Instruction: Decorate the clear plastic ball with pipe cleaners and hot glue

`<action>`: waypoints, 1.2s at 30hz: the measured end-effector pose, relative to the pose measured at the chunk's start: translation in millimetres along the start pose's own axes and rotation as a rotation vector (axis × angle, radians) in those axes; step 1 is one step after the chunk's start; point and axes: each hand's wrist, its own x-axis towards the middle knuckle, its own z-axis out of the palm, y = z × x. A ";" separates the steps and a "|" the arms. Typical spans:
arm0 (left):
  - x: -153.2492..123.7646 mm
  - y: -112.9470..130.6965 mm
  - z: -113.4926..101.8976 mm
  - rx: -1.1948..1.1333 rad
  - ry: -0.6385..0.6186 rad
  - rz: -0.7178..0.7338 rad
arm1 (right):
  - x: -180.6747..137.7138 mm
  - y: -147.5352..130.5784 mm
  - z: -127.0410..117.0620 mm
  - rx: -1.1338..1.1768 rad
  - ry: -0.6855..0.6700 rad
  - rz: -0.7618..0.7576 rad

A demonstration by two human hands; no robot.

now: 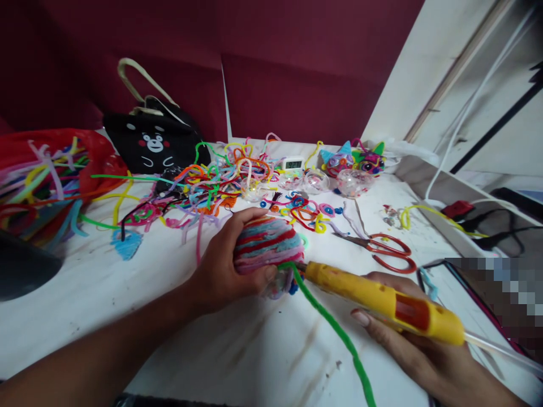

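Note:
My left hand (224, 265) is closed round a ball wrapped in pink, red and blue pipe cleaners (267, 244), held just above the white table (127, 305). My right hand (407, 333) grips a yellow glue gun (382, 299) whose nozzle touches the ball's lower right side. A green pipe cleaner (335, 333) runs from that spot down toward the front edge. A clear glue stick pokes out of the gun's back end.
A tangle of coloured pipe cleaners (203, 181) covers the table's middle back. Red-handled scissors (388, 251) lie to the right. Clear plastic balls (316, 181), two finished figures (354, 161), a small clock (293, 164), a black bag (155, 144) and a red bag of pipe cleaners (46, 175) stand behind.

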 end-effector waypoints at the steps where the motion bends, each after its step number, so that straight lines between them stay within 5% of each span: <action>1: 0.2 0.0 -0.1 0.009 0.002 -0.002 | 1.8 -0.4 -0.7 -0.005 0.004 -0.020; 28: -2.1 -0.2 1.9 0.022 0.021 0.139 | 15.4 -9.3 -7.9 0.159 -0.147 -0.097; 36: -2.4 0.2 3.3 -0.009 0.020 0.122 | 12.5 -15.4 5.5 0.130 0.042 -0.050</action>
